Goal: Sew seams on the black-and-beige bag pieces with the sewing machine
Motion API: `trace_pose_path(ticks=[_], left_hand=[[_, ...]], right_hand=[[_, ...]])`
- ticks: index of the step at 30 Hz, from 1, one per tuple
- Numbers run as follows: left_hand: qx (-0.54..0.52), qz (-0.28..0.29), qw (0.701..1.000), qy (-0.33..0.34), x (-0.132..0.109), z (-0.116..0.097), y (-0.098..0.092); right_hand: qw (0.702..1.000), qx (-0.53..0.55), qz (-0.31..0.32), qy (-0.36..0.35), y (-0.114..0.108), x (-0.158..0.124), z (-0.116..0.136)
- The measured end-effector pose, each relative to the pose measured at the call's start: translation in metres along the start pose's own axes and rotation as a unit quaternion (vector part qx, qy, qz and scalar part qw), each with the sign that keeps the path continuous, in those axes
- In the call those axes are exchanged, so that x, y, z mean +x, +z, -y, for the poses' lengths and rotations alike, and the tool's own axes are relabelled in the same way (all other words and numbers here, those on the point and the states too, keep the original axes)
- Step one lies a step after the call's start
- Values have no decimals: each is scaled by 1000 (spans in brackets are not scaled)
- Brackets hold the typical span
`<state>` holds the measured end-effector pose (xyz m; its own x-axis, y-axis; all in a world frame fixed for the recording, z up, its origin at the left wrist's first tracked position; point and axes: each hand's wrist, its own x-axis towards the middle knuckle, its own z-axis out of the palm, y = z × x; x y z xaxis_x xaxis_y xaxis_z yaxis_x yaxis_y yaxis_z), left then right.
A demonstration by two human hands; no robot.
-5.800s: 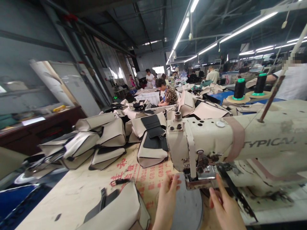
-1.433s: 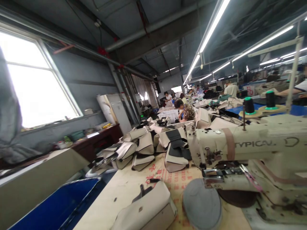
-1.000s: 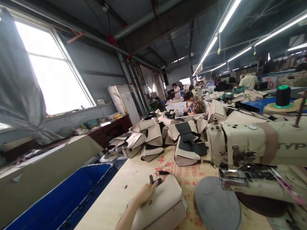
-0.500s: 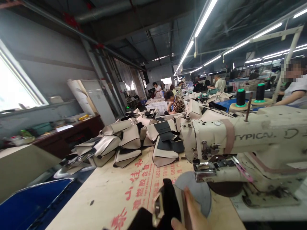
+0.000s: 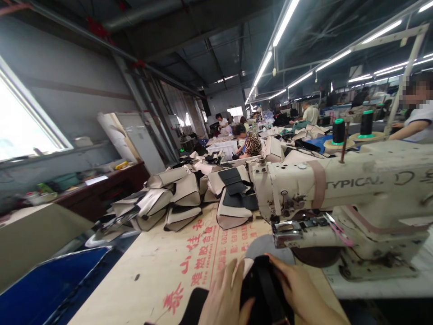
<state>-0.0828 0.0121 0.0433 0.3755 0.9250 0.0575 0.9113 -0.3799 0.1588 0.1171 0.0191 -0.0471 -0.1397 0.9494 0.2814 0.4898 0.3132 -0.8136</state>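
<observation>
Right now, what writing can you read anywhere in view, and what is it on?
"TYPICAL": on the sewing machine arm, followed by a hand-drawn "D".
Red printed characters on the plywood tabletop: too blurred to read.
Nothing legible on the black piece under the left hand and right hand.

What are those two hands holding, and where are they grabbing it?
A black bag piece. The left hand grips its left side and the right hand its right side, near the top edge.
</observation>
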Motion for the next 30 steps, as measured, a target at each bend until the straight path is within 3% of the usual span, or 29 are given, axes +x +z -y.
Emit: trace_pose_path(ticks=[3, 5, 9, 15, 19, 22, 24, 27, 30], left_hand=[[26, 97, 995, -1, 31, -4, -8], [-7, 116, 993, 13, 41, -4, -8], [-96, 85, 991, 37, 45, -2, 4], [-190, 29, 981, 23, 53, -19, 12], [-248, 13, 967, -52, 65, -36, 19], [-289, 37, 953, -87, 75, -38, 29], [-289, 45, 954, -71, 78, -34, 34], [-246, 11, 968, -44, 80, -28, 42], [-203, -4, 979, -5, 78, -29, 46]], right_hand=[[998, -5, 49, -33, -19, 8, 8], [993, 2, 95, -64, -36, 13, 9], [991, 14, 121, -59, -51, 20, -6], [998, -16, 65, -11, -34, 16, -22], [995, -34, 97, 13, -29, 13, -28], [991, -40, 127, 24, -32, 15, -35], [991, -33, 132, 1, -35, 17, -37], [994, -15, 106, -29, -37, 22, -28], [998, -7, 54, -5, -33, 28, -12]])
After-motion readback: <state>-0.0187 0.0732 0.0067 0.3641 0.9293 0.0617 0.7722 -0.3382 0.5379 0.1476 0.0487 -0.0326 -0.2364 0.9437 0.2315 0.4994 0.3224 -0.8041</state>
